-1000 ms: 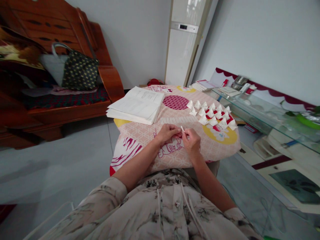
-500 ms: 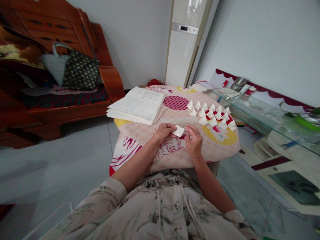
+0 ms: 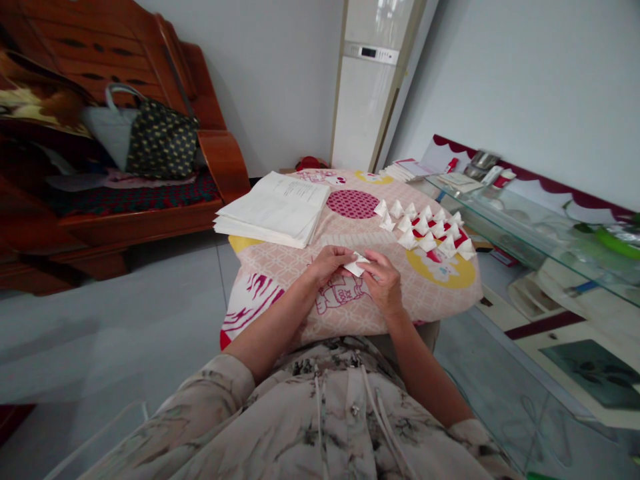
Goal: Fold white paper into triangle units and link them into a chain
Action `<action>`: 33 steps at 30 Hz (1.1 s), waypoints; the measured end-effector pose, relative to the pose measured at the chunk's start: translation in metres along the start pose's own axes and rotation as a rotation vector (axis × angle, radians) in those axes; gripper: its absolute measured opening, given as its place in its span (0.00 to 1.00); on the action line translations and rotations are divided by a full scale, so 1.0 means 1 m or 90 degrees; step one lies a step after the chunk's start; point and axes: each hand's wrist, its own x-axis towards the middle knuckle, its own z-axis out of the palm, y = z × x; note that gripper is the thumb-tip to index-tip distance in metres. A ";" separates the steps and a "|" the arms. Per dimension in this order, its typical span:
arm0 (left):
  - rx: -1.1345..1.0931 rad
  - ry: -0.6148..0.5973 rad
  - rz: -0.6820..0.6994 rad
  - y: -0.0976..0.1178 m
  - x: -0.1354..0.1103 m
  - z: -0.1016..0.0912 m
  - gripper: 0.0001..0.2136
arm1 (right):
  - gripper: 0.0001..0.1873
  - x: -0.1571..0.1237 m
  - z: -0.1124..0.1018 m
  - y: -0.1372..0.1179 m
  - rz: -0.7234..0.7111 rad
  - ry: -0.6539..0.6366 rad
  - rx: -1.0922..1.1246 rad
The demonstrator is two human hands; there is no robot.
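Observation:
My left hand (image 3: 327,262) and my right hand (image 3: 384,280) meet over the near part of a small table covered with a pink patterned cloth (image 3: 280,270). Between their fingertips they pinch a small folded piece of white paper (image 3: 356,266). Both hands are closed on it, the left from the left side and the right from the right. Beyond them, on the cloth, lie several small folded white paper pieces (image 3: 425,228) in rows. A stack of white paper sheets (image 3: 273,210) rests at the table's far left.
A wooden bench (image 3: 125,133) with a dark dotted bag (image 3: 160,139) stands at the left. A tall white appliance (image 3: 367,80) stands against the back wall. A glass-topped cabinet (image 3: 540,233) with small items runs along the right. Grey floor lies at the left.
The small paper went from a thin edge-on strip held between both hands to a wider flat face, and it now sits lower between my fingertips. My hands stayed in place.

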 end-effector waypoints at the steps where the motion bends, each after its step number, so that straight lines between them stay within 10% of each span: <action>1: 0.003 0.001 -0.003 0.000 0.000 0.000 0.14 | 0.17 0.000 0.000 0.000 -0.005 -0.004 0.002; 33: 0.100 0.020 0.036 -0.002 -0.003 0.004 0.13 | 0.07 0.005 -0.001 0.000 0.119 -0.021 0.133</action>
